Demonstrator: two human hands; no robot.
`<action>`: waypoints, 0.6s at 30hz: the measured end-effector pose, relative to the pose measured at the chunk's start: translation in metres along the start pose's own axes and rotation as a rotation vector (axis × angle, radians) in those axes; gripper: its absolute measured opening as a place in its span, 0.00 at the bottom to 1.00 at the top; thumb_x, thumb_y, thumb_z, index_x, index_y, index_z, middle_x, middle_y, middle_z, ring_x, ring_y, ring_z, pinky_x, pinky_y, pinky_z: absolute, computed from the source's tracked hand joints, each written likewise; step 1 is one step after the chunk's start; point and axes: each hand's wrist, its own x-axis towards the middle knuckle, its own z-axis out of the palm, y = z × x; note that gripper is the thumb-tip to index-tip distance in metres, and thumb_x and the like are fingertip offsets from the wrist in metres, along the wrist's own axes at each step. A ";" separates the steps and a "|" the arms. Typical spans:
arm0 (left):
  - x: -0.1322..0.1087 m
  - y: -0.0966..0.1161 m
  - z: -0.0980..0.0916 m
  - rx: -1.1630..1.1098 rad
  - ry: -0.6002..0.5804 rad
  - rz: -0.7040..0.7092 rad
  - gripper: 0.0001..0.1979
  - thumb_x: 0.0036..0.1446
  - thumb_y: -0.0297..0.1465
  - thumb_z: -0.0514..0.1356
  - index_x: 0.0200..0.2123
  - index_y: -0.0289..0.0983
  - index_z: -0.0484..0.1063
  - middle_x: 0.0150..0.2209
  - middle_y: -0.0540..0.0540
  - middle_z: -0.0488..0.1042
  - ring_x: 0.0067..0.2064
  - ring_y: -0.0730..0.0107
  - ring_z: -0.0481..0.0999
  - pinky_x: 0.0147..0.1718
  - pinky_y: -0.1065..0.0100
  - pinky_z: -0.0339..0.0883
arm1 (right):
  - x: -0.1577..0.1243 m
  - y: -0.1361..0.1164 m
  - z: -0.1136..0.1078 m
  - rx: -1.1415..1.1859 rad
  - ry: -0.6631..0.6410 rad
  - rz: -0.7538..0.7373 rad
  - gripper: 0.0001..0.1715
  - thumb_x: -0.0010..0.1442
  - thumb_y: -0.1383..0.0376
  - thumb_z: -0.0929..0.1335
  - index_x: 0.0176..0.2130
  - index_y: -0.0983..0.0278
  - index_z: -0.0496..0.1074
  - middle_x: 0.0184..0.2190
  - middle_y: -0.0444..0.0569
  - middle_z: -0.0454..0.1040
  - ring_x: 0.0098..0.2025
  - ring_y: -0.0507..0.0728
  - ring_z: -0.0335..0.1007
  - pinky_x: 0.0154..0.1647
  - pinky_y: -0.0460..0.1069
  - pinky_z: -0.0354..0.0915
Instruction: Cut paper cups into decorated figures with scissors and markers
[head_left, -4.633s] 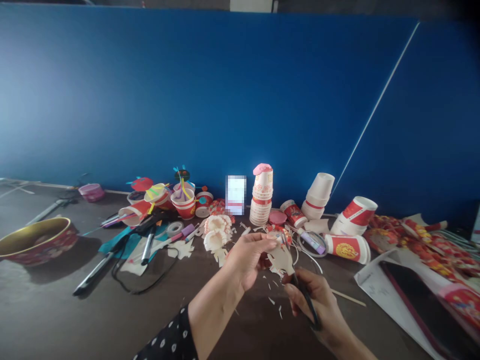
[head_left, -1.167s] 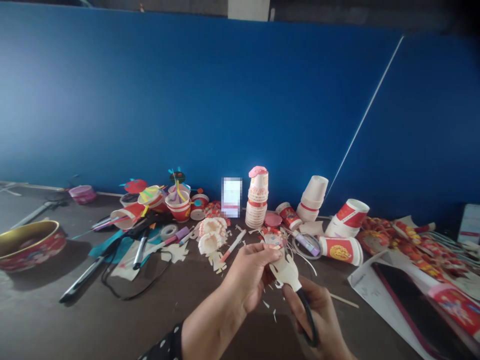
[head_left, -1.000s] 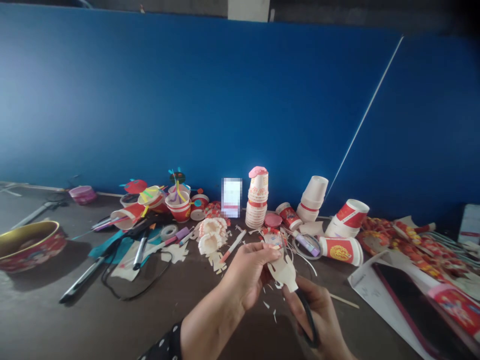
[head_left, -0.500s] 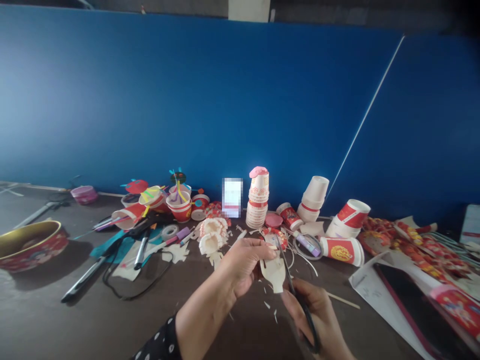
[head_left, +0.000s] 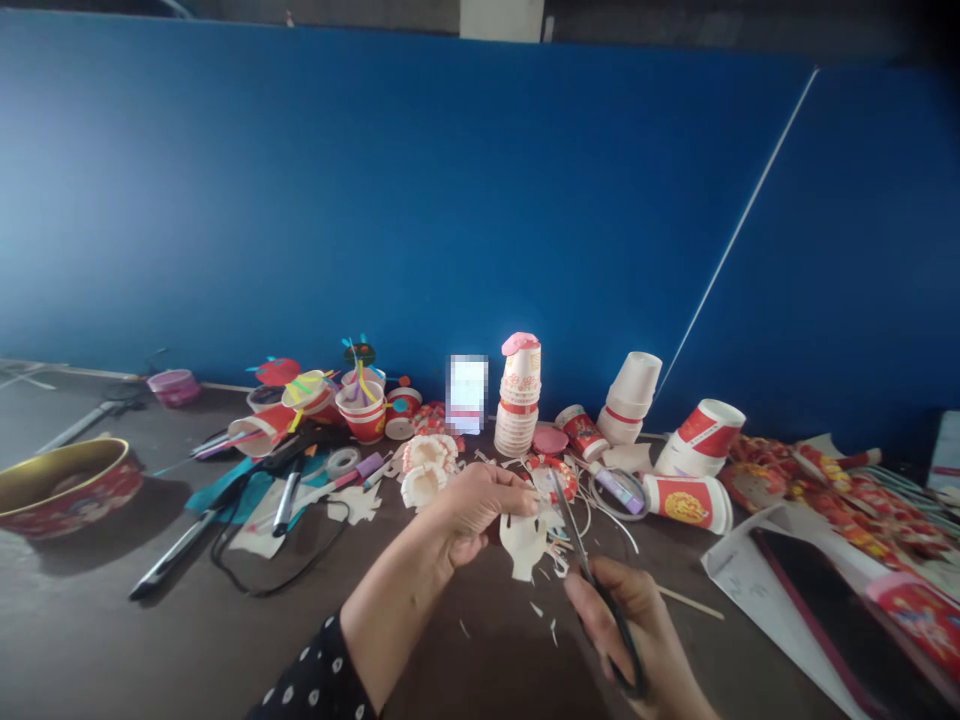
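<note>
My left hand (head_left: 469, 510) pinches a cream cut-paper piece (head_left: 521, 548) at its upper edge, with thin strips curling off its right side. My right hand (head_left: 626, 630) grips black-handled scissors (head_left: 592, 570), and their steel blades point up beside the paper's right edge. Under both hands, small paper scraps (head_left: 537, 608) lie on the dark table (head_left: 465, 680). A polka-dot black sleeve (head_left: 315, 680) covers my left forearm.
Behind my hands stand a tall paper cup stack (head_left: 517, 405) and red-and-white cups (head_left: 686, 502). Cut paper flowers (head_left: 424, 485), markers (head_left: 283, 500), tape (head_left: 343, 462) and a black cable (head_left: 285, 575) lie left. A gold-rimmed bowl (head_left: 64, 490) sits far left. A blue wall (head_left: 375, 200) closes the back.
The paper piece has shifted left and down with my left hand. The scissors blades now lie along its right edge, and more thin strips hang there. The view has barely moved.
</note>
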 end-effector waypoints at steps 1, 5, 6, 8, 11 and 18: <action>0.001 0.000 -0.001 -0.003 -0.004 0.008 0.03 0.32 0.21 0.61 0.16 0.31 0.70 0.14 0.49 0.67 0.17 0.77 0.64 0.18 0.73 0.58 | 0.002 0.000 -0.001 0.000 -0.005 0.018 0.25 0.49 0.46 0.64 0.19 0.64 0.61 0.09 0.35 0.50 0.10 0.44 0.46 0.09 0.40 0.45; 0.006 -0.004 -0.005 -0.019 -0.008 0.044 0.05 0.34 0.24 0.64 0.19 0.32 0.70 0.16 0.50 0.68 0.18 0.79 0.64 0.18 0.75 0.55 | 0.011 0.005 -0.001 -0.036 -0.033 0.097 0.22 0.47 0.48 0.66 0.23 0.65 0.64 0.09 0.36 0.56 0.10 0.46 0.52 0.10 0.40 0.49; 0.009 -0.007 -0.005 -0.024 0.001 0.057 0.06 0.34 0.25 0.64 0.19 0.32 0.70 0.16 0.51 0.67 0.17 0.81 0.62 0.17 0.76 0.52 | 0.014 0.009 -0.001 -0.054 -0.030 0.111 0.21 0.46 0.49 0.67 0.24 0.65 0.64 0.10 0.36 0.57 0.11 0.46 0.53 0.10 0.40 0.50; 0.013 -0.011 -0.005 -0.070 0.027 0.076 0.06 0.35 0.26 0.65 0.21 0.32 0.70 0.16 0.53 0.65 0.15 0.85 0.58 0.15 0.77 0.47 | 0.019 0.016 -0.001 -0.117 0.005 0.103 0.17 0.46 0.53 0.68 0.26 0.64 0.65 0.11 0.37 0.60 0.12 0.47 0.53 0.11 0.41 0.51; 0.018 -0.017 -0.004 -0.152 0.049 0.103 0.07 0.36 0.27 0.65 0.22 0.32 0.70 0.16 0.54 0.64 0.15 0.85 0.57 0.15 0.77 0.46 | 0.025 0.023 -0.006 -0.378 0.066 -0.037 0.12 0.47 0.56 0.68 0.25 0.62 0.66 0.13 0.38 0.62 0.14 0.49 0.56 0.14 0.43 0.50; 0.022 -0.023 -0.001 -0.283 0.083 0.124 0.09 0.36 0.23 0.63 0.22 0.33 0.65 0.17 0.53 0.67 0.18 0.82 0.64 0.19 0.77 0.56 | 0.024 0.017 -0.017 -0.879 -0.004 -0.087 0.14 0.48 0.60 0.68 0.36 0.60 0.65 0.20 0.44 0.73 0.24 0.57 0.69 0.22 0.45 0.50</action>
